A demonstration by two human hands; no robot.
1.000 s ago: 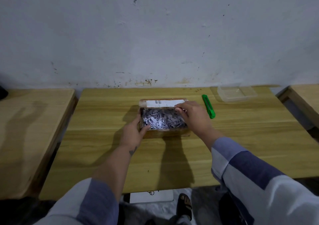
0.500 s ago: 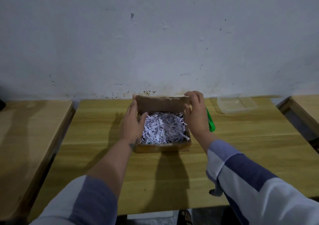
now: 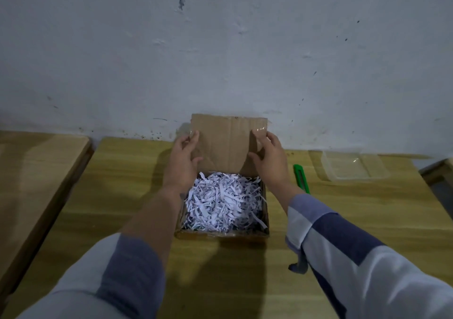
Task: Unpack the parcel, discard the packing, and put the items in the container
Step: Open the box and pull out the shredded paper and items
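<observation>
A brown cardboard parcel (image 3: 221,234) sits on the wooden table (image 3: 343,215), open at the top. Its lid flap (image 3: 226,142) stands upright at the far side. My left hand (image 3: 182,162) grips the flap's left edge and my right hand (image 3: 269,159) grips its right edge. White shredded paper (image 3: 221,203) fills the box and hides whatever lies under it. A clear plastic container (image 3: 353,165) rests at the table's far right, with nothing in it.
A green utility knife (image 3: 301,177) lies on the table just right of the box, beside my right wrist. A second wooden table (image 3: 36,184) stands at the left, and another table's corner (image 3: 438,171) shows at the far right. A white wall rises behind.
The lid flap has swung up from over the box to upright, with both hands moving to its side edges. The shredded paper is now fully exposed, and the view has moved closer.
</observation>
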